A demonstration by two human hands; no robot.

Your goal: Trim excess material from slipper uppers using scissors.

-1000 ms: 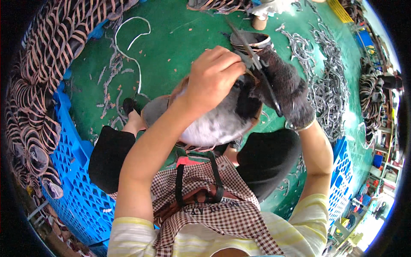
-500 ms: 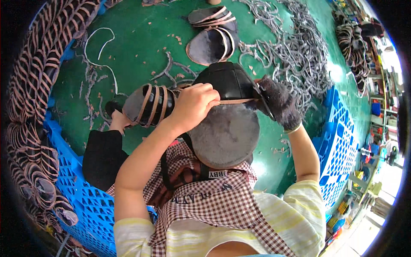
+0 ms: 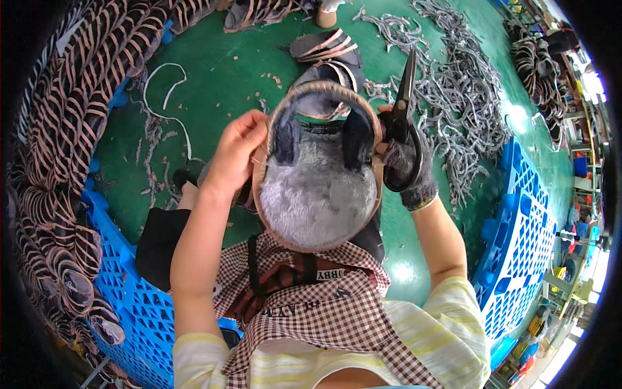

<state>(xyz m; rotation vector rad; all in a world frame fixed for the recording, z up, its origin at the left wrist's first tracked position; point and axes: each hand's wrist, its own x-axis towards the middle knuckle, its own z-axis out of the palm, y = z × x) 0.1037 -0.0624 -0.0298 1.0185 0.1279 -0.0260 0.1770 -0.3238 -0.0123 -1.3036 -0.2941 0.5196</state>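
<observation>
Grey furry slipper (image 3: 317,188) lies lengthwise, toe opening pointing away.

Bright, even daylight fills the scene, strongest at the far right, where the green floor (image 3: 214,84) shows pale glare patches — one more sits near, below the right forearm. Shadows are soft and short. The centre is sharp; the fisheye bends everything toward a black rim, and the crates (image 3: 518,220) curve — edges slightly smeared.

We see a grey furry slipper (image 3: 317,188) with tan edging, black scissors (image 3: 403,97), green floor (image 3: 214,78), blue crates (image 3: 518,240).
</observation>
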